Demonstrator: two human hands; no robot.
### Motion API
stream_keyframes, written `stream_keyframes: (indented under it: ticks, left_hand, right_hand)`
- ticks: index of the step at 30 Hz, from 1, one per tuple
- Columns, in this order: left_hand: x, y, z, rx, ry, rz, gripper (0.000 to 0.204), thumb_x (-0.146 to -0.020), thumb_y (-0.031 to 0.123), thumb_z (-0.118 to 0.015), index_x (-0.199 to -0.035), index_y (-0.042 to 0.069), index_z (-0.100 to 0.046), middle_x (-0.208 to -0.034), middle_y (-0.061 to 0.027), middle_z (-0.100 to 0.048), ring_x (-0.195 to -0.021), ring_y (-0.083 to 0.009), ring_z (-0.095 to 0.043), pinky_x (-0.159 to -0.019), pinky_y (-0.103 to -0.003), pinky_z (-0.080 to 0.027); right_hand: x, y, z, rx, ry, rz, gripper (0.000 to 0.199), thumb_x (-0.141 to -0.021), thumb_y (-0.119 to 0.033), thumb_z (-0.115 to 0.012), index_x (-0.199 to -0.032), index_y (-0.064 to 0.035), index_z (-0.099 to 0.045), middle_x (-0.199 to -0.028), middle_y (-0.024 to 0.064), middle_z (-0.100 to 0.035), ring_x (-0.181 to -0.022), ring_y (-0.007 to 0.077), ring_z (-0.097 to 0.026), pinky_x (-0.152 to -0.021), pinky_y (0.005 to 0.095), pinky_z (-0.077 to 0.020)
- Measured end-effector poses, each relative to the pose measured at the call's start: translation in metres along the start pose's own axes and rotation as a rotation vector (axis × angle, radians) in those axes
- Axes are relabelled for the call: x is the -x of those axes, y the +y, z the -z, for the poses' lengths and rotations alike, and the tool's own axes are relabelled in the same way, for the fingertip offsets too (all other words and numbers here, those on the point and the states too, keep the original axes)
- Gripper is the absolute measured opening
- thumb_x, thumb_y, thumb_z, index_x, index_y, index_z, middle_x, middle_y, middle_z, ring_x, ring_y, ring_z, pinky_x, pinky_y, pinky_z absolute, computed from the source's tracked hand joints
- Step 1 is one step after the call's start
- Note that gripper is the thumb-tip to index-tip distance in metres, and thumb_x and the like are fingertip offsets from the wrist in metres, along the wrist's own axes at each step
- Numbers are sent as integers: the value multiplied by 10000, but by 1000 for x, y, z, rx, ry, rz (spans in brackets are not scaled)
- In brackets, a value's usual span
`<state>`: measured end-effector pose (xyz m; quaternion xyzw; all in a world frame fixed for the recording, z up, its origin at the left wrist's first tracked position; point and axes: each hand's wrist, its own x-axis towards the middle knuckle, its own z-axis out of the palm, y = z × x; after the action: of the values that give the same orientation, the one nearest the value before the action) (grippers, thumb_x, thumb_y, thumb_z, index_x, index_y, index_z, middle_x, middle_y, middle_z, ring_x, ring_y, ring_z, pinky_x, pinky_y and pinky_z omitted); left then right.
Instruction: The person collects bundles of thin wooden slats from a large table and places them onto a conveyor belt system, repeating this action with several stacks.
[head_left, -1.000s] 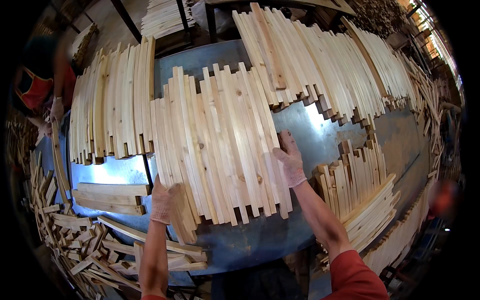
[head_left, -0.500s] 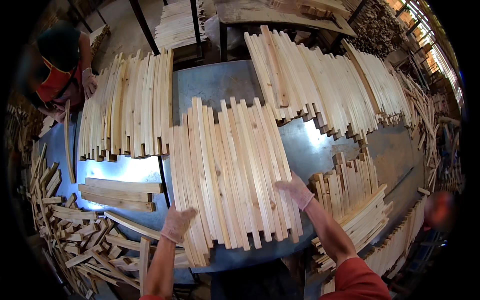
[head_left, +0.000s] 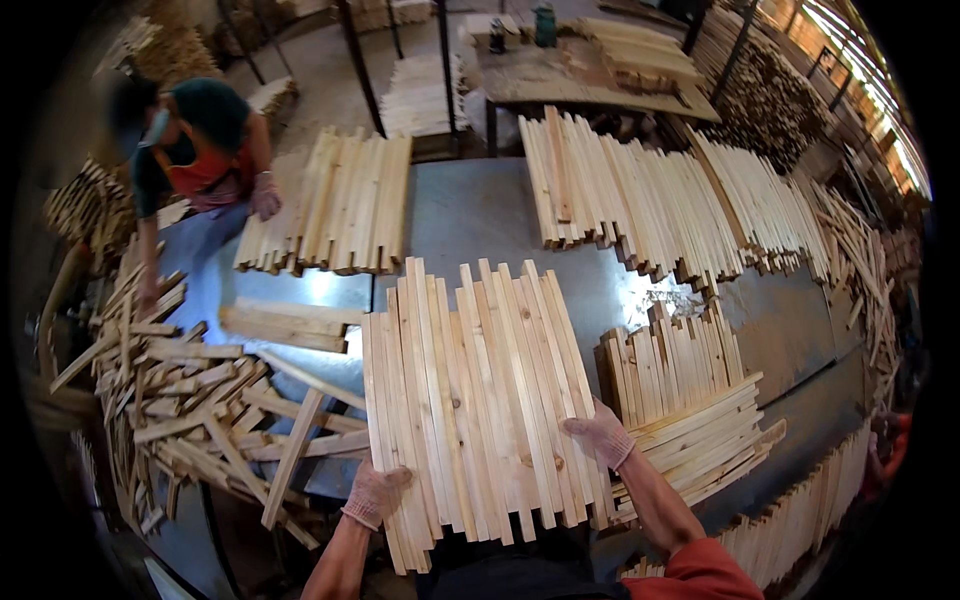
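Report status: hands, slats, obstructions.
Left hand and right hand, gloved, flat on slat bundle. Bundle on metal table. Slat stack close right.

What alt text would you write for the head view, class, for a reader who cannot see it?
Two gloved hands, left hand and right hand, press on the near end of a row of pale wooden slats lying side by side on a grey metal table. More slat stacks surround it, and another person bends over loose offcuts at left.

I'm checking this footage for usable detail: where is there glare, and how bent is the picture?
Head view: bright glare on the metal table left of the slats and again at their upper right; straight stacks curve toward the black rim; both hands, left and right, look sharp.
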<state>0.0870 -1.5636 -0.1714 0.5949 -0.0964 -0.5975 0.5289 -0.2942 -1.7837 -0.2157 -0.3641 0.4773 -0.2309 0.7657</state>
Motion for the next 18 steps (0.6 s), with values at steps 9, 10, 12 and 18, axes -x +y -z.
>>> stream_keyframes:
  ticks: [9, 10, 12, 18]
  left_hand:
    - [227, -54, -2, 47, 135, -441, 571, -948, 98, -752, -1475, 69, -537, -1281, -77, -687, -1106, -191, -680, -915, -367, -600]
    - [251, -61, 0, -96, 223, -485, 703, -868, 124, -850, -1496, 61, -539, -1297, -56, -691, -1123, -173, -666, -940, -358, -586]
    - [298, -72, 6, -124, 349, -520, 791, -836, 135, -860, -1535, 46, -499, -1357, -57, -661, -1198, -177, -630, -1028, -357, -549]
    - [428, -120, 18, 31, 560, -606, 833, -838, 129, -874, -1561, 43, -470, -1415, -82, -635, -1263, -189, -606, -1072, -352, -527]
  right_hand:
    - [117, -33, -53, 536, -418, 717, 524, -832, 4, -762, -1328, 39, -597, -1096, 108, -710, -960, 191, -685, -801, 333, -572]
    - [128, -33, -62, 361, -440, 565, 556, -813, -2, -762, -1340, 43, -591, -1081, 112, -711, -956, 195, -687, -789, 329, -571]
    - [147, -36, -84, 39, -476, 249, 619, -777, -14, -763, -1364, 51, -578, -1050, 121, -714, -946, 202, -691, -764, 323, -569]
    - [194, -17, -178, 154, -658, 136, 765, -757, -25, -793, -1451, 101, -495, -1158, 151, -690, -949, 226, -691, -800, 335, -585]
